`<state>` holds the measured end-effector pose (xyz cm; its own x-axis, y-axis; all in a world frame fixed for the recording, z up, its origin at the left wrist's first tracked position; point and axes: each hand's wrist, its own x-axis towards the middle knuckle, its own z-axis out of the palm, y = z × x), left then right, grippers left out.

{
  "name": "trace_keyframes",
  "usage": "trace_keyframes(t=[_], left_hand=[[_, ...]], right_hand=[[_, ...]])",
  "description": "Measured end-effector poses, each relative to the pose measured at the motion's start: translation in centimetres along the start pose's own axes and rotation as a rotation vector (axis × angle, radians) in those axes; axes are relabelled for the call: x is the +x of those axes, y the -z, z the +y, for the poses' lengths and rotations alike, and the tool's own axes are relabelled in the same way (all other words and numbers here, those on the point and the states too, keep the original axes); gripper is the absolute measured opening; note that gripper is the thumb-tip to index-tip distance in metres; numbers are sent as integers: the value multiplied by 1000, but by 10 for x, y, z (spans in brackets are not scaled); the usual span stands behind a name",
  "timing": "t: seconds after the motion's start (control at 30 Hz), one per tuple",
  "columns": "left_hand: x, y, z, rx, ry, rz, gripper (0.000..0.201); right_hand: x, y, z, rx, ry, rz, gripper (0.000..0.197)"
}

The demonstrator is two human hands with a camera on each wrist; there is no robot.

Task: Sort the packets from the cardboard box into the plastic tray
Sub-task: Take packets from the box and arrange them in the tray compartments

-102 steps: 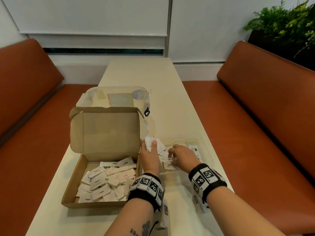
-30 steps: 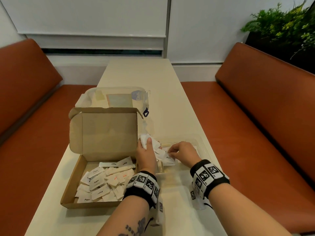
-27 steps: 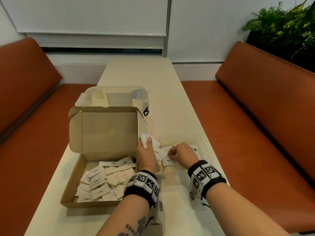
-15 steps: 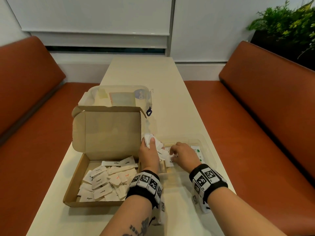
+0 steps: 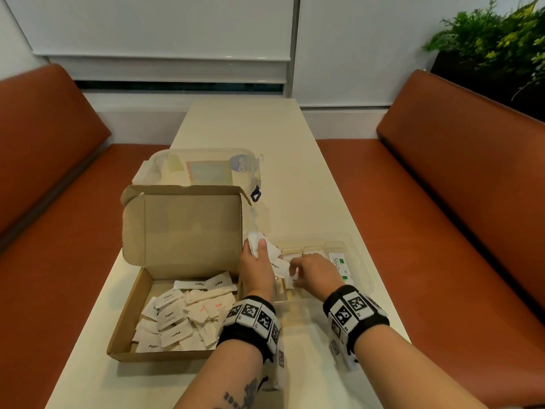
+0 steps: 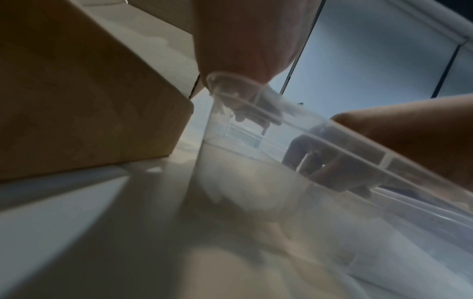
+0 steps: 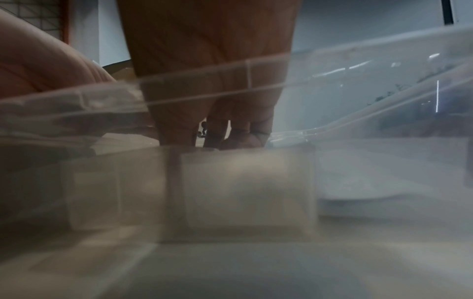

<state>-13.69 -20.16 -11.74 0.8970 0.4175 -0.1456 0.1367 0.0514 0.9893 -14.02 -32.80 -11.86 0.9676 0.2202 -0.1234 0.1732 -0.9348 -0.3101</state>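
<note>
- Inside the clear plastic tray, the left hand clutched a bunch of white paper packets.
- Beside it, the right hand pinched one white packet — fingers curled.
- Leftward sat the open brown cardboard box — more loose packets inside.

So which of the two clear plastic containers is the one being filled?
The near tray, right of the cardboard box: both hands are over it and packets lie inside. The other container sits behind the box, untouched.
</note>
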Motion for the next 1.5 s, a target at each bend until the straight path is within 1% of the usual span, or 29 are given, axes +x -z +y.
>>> trace_keyframes(t=[0.2,0.27,0.37,0.43,0.5,0.53,0.57,0.63,0.7,0.8,0.87,0.97,1.07,1.13,1.2,1.27,1.4,1.5], left_hand=[[0,0,-1,-3,-2,-3,28],[0,1,-1,-8,-19,0,27],[1,0,-1,-25,-22,8,28],[3,0,-3,-46,-24,26,26],[3,0,-4,-74,-10,36,23],[3,0,-4,-83,0,34,25],[3,0,-5,-89,12,25,27],[2,0,-6,-77,27,-12,32],[1,-1,-9,-65,50,-64,33],[-4,-3,-6,-177,149,-166,31],[-6,-4,-5,-216,210,-207,31],[-8,-3,-3,-306,290,-249,28],[-9,-1,1,-357,314,-265,25],[-9,0,3,-404,334,-261,30],[-9,2,4,-432,336,-258,34],[-9,2,3,-443,319,-259,33],[-5,2,-4,-375,250,-216,32],[0,2,-6,-330,162,-147,26]], right_hand=[[0,0,-1,4,-3,-13,16],[0,1,-1,38,-6,16,17],[-2,6,-5,222,-51,157,13],[-3,10,-11,387,-89,244,22],[-5,15,-19,609,-124,236,32],[-7,17,-23,709,-126,216,32],[-8,18,-25,782,-121,193,26],[-10,21,-27,851,-112,160,17],[-10,23,-26,874,-135,173,14],[-8,25,-24,867,-187,233,10],[-7,24,-22,846,-208,255,9],[-7,23,-21,812,-219,269,10],[-9,24,-22,853,-219,275,6],[-10,25,-21,879,-226,293,5],[-8,27,-19,871,-242,315,10],[-7,28,-18,859,-257,321,15],[-7,30,-16,873,-249,303,16],[-8,30,-12,837,-265,395,13]])
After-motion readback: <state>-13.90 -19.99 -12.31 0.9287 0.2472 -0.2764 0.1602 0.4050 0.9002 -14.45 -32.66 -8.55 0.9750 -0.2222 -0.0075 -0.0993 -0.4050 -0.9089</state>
